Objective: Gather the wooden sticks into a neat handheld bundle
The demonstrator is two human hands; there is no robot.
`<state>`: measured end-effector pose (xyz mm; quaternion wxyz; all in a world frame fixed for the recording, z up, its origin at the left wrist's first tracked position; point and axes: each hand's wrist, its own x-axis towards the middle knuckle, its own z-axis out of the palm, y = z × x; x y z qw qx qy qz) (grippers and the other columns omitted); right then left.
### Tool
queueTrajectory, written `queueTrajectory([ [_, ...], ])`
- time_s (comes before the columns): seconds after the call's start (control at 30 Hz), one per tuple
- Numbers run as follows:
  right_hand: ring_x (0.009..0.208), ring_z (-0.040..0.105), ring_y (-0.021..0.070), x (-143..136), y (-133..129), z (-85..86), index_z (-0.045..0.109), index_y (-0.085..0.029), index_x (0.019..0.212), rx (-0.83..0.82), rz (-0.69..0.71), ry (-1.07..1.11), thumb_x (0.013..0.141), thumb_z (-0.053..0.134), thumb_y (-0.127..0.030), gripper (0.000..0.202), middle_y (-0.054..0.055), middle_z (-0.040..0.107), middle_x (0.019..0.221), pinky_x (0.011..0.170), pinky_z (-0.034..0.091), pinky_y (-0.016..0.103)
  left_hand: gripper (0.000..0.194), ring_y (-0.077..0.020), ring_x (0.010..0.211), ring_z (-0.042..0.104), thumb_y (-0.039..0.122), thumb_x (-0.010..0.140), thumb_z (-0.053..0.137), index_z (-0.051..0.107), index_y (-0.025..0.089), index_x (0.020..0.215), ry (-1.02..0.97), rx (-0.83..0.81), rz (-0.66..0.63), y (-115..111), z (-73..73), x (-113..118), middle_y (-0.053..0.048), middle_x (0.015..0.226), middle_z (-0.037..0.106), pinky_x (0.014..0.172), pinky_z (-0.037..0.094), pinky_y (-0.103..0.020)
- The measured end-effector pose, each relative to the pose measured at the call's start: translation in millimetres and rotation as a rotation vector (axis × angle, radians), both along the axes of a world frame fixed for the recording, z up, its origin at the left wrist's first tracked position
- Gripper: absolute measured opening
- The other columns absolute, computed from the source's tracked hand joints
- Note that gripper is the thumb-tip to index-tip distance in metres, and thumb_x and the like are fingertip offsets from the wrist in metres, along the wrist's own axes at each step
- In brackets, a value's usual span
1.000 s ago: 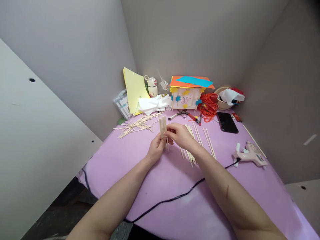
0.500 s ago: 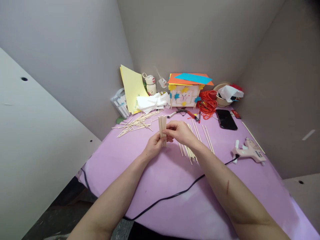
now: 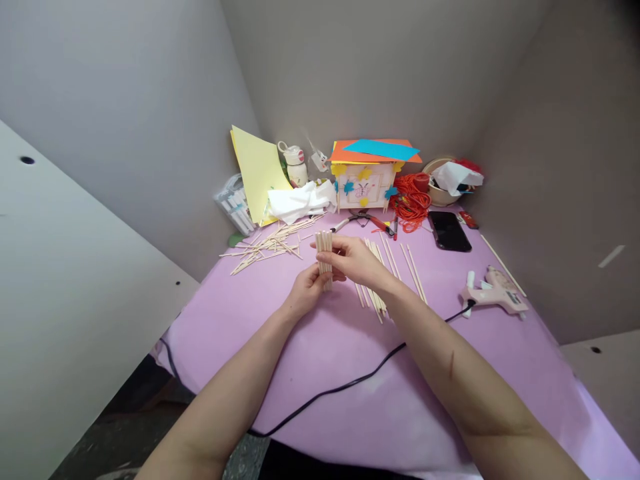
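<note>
Held upright above the table is a row of pale wooden sticks (image 3: 324, 243), side by side. My left hand (image 3: 309, 285) is closed around its lower part. Higher up, my right hand (image 3: 350, 259) grips the same sticks, with the thumb across the near face and fingers behind. More loose wooden sticks (image 3: 374, 299) lie under and beside my right wrist, partly hidden by it. A scattered heap of thinner, shorter sticks (image 3: 273, 247) rests beyond my left hand.
A pink glue gun (image 3: 495, 293) lies at right, its black cord (image 3: 345, 385) crossing the table in front of me. Behind stand a small decorated house (image 3: 365, 185), pliers (image 3: 363, 217), red cord (image 3: 413, 203), a phone (image 3: 450, 231), a white bottle (image 3: 296, 167) and yellow paper (image 3: 260, 177).
My right hand has shifted left, its thumb now lying across the sticks and its fingers reaching behind them. The left hand keeps its hold. The whole view has shifted slightly.
</note>
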<state>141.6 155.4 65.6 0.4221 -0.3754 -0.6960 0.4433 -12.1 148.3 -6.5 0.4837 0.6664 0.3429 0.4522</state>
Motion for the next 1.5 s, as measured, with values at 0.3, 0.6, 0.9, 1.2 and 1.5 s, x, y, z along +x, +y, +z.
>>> queueTrajectory([
  [0.3, 0.089, 0.064, 0.0157, -5.9, -4.7, 0.0, 0.066, -0.014, 0.105, -0.217, 0.290, 0.235, 0.088, 0.056, -0.050, 0.042, 0.011, 0.070, 0.106, 0.067, 0.050, 0.023, 0.036, -0.0234, 0.085, 0.069, 0.049, 0.085, 0.061, 0.070, 0.014, 0.090, 0.060, 0.001, -0.016, -0.6, 4.8, -0.9, -0.009, 0.090, 0.074, 0.077, 0.055, -0.034],
  [0.6, 0.096, 0.065, 0.0176, -11.4, -4.8, 4.7, 0.068, -0.013, 0.095, -0.220, 0.286, 0.141, 0.092, 0.051, -0.047, 0.038, 0.011, 0.072, 0.103, 0.064, 0.049, 0.020, 0.037, -0.0267, 0.089, 0.068, 0.054, 0.078, 0.067, 0.071, 0.018, 0.086, 0.010, 0.047, 0.098, 0.6, 16.1, 3.2, -0.008, 0.090, 0.074, 0.076, 0.056, -0.037],
  [0.9, 0.102, 0.063, 0.0163, 33.7, 12.1, 9.8, 0.060, -0.017, 0.121, -0.072, 0.076, 0.072, 0.083, 0.062, -0.026, 0.039, 0.009, 0.066, 0.120, 0.087, 0.050, 0.029, 0.033, -0.0244, 0.086, 0.071, 0.045, 0.086, 0.061, 0.064, 0.013, 0.092, -0.108, -0.125, 0.035, -4.3, 16.1, 3.5, -0.011, 0.090, 0.074, 0.083, 0.054, -0.040],
  [1.2, 0.082, 0.064, 0.0196, 76.5, 25.1, 9.5, 0.071, -0.016, 0.084, 0.055, -0.423, -0.711, 0.083, 0.062, -0.025, 0.013, 0.008, 0.072, 0.088, 0.073, 0.044, 0.029, 0.031, -0.0256, 0.086, 0.071, 0.042, 0.083, 0.065, 0.064, 0.012, 0.090, -0.192, -0.219, 0.054, -3.1, 16.7, 5.5, -0.012, 0.091, 0.074, 0.085, 0.054, -0.043],
  [1.5, 0.081, 0.064, 0.0204, 74.4, 31.6, -1.0, 0.072, -0.017, 0.079, 0.080, -0.410, -0.824, 0.081, 0.064, -0.027, 0.012, 0.007, 0.072, 0.083, 0.069, 0.041, 0.028, 0.033, -0.0258, 0.086, 0.071, 0.043, 0.082, 0.066, 0.064, 0.012, 0.090, -0.220, -0.206, 0.053, -2.1, 13.6, 6.3, -0.013, 0.090, 0.074, 0.087, 0.053, -0.044],
])
